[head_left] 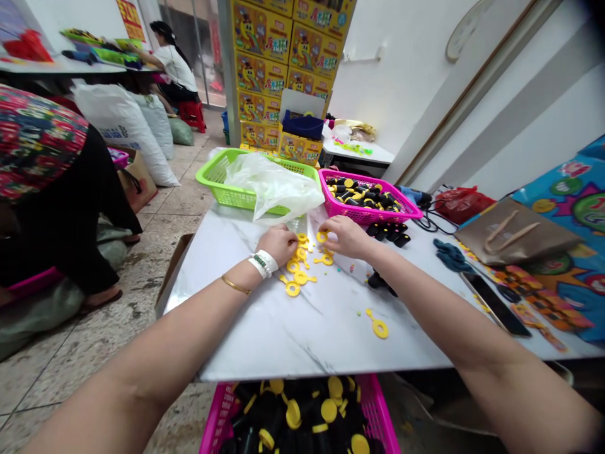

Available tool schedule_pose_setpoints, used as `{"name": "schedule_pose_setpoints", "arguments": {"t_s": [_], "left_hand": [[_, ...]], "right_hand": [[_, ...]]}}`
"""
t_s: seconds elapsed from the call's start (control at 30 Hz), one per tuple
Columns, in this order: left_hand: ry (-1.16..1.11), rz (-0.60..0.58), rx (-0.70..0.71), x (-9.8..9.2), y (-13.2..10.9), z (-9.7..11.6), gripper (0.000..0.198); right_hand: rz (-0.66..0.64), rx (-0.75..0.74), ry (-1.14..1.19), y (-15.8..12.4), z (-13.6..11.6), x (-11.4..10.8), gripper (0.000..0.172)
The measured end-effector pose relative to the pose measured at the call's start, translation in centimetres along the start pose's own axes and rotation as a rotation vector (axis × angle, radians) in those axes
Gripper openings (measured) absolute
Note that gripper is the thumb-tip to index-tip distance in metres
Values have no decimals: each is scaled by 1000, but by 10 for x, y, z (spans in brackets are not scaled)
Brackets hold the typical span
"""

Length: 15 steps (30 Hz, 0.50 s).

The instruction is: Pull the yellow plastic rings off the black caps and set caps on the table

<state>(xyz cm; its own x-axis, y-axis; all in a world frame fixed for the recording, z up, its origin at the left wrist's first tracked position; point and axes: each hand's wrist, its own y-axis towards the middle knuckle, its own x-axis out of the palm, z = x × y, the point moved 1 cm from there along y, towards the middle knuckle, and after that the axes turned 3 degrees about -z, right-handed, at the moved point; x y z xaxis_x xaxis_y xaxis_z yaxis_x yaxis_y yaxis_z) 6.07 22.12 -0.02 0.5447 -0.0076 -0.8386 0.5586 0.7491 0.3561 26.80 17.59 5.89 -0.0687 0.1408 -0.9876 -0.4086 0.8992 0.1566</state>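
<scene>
Several small yellow plastic ring pieces with stems (293, 289) lie in a loose pile on the white marbled table (265, 340). At the pile's left edge is my left hand (278, 244), its fingers curled and pressed together; what they hold, if anything, is hidden. My right hand (344, 236) pinches a yellow ring piece (322, 236) between thumb and finger on the pile's right side. One more yellow ring piece (379, 328) lies apart, nearer the front edge. Tiny coloured beads (352, 268) are scattered right of the pile.
Behind my hands stand a green basket (212, 183) with a plastic bag (274, 183) and a pink basket (373, 217) of black-and-yellow parts. Another pink basket (385, 416) sits below the table edge. A phone (496, 304) and paper bag (517, 233) lie right. Two people are at left.
</scene>
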Motion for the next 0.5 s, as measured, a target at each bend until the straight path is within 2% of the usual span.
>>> {"name": "schedule_pose_setpoints", "arguments": {"t_s": [0.07, 0.13, 0.23, 0.3, 0.4, 0.5], "left_hand": [[17, -6, 10, -1, -1, 2, 24], [24, -16, 16, -2, -2, 5, 28], [37, -29, 20, -3, -2, 8, 32], [59, -30, 17, -1, 0, 8, 32], [62, -15, 0, 4, 4, 6, 30], [11, 0, -40, 4, 7, 5, 28]], "right_hand": [[25, 87, 0, 0, 0, -5, 25], [99, 110, -12, -16, -12, -12, 30], [344, 94, -29, -76, -51, -19, 36], [470, 192, -43, -127, -84, -13, 40], [415, 452, -97, -189, -121, 14, 51], [257, 644, -97, -214, -131, 48, 62]]}}
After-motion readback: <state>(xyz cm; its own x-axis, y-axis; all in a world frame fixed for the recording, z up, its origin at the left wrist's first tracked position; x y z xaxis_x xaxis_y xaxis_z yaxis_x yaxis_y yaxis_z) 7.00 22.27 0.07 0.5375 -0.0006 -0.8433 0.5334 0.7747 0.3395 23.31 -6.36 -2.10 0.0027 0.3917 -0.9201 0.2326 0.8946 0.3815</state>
